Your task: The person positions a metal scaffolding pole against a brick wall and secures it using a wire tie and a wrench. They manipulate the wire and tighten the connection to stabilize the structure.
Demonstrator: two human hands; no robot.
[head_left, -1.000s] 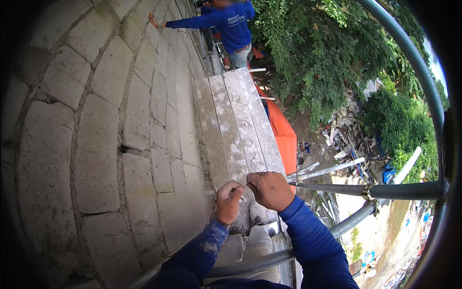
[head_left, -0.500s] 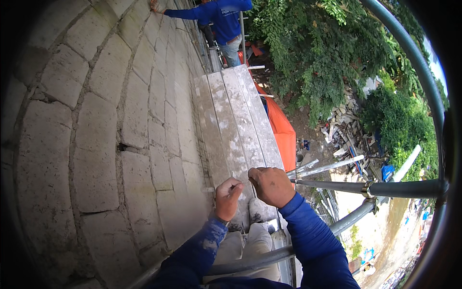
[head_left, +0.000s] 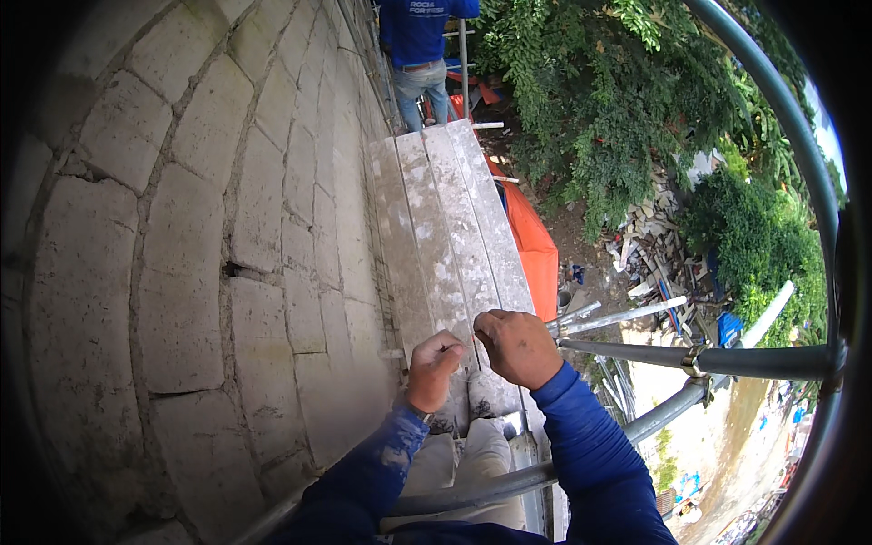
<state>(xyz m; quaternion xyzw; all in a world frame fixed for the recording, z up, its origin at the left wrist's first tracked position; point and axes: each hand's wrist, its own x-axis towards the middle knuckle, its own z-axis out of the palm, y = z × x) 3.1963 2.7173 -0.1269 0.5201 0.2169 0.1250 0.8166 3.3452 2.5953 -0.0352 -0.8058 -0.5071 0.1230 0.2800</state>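
Observation:
My left hand (head_left: 433, 372) is closed, thumb against curled fingers, above the scaffold planks (head_left: 445, 227). Just to its right and slightly higher, my right hand (head_left: 521, 349) is closed too, its back turned up and its fingers bent down. A narrow gap separates the two hands. A thin dark line shows between them, but I cannot tell whether it is a string or a seam of the planks. Whatever the fingertips hold is too small or hidden. Below the hands are my legs in pale trousers (head_left: 486, 459).
A block wall (head_left: 182, 272) with rough joints rises along the left. Scaffold tubes (head_left: 763, 361) cross at the right and in front of my waist. A co-worker in a blue shirt (head_left: 416, 32) stands at the planks' far end. Orange sheeting (head_left: 531, 254), trees and rubble lie below.
The co-worker's arm, stretched out to the wall before, is no longer there, and the body has turned with its back to me. My hands have shifted slightly right, both still closed.

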